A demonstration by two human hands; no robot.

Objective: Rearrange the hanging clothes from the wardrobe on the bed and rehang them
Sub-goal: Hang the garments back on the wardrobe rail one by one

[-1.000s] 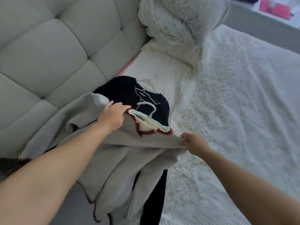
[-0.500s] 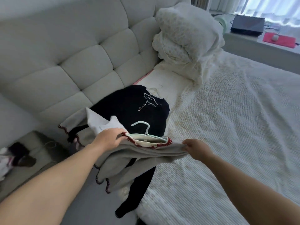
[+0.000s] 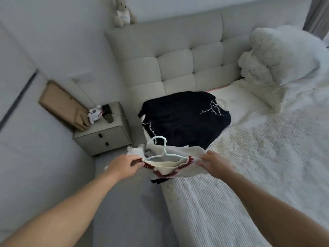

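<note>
We've got the cream sweater pinched at both shoulders: left hand, right hand, hands apart. Hanger sits in its neckline. Dark sweater lies on the bed just beyond it.

You can't see most of the cream garment: it drops behind the left hand and right hand, and both sets of fingertips are buried in the fabric. The hanger has its shoulders hidden inside the collar. The dark garment has its near edge covered. Items on the nightstand are too blurred to identify. Both forearms are cut off at the bottom edge.
</note>
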